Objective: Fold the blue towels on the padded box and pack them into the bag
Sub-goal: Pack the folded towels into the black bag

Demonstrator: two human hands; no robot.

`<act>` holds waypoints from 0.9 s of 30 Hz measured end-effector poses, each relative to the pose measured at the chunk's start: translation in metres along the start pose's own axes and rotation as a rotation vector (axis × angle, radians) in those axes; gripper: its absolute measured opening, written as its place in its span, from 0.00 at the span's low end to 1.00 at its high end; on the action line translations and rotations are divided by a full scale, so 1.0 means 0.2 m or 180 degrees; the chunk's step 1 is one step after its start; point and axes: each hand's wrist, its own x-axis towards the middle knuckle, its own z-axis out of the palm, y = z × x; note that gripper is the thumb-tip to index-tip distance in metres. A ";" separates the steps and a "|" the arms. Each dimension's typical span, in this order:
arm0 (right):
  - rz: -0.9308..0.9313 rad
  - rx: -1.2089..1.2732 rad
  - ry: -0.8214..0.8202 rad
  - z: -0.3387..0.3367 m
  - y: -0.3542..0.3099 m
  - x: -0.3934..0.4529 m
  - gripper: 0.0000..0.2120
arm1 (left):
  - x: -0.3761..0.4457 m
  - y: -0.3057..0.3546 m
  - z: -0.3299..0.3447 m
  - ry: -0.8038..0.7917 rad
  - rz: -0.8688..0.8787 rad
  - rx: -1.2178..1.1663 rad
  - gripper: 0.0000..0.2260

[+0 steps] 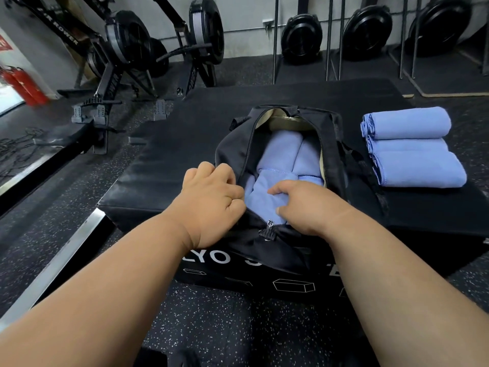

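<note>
- Left hand (211,205): fingers curled on the bag (238,149) rim, holding the mouth apart.
- Right hand (304,205): pinching a towel (264,200) inside the bag.
- Stack (410,147): three folded towels waiting on the box (172,144) (right of the bag).
- Risk: hard tucking may unfold packed towels; cloth may snag the zip (269,226).

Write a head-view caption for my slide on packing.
Both hands tuck a blue towel into the open black bag.

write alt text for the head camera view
Two hands work at an open black bag on a padded box: left hand grips its edge, right hand presses blue towels inside. Three folded towels wait beside it.
</note>
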 end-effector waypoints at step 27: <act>-0.0045 -0.0496 -0.0122 -0.03 -0.04 -0.07 0.25 | 0.09 0.15 -0.01 -0.0945 -0.0069 -0.0337 0.27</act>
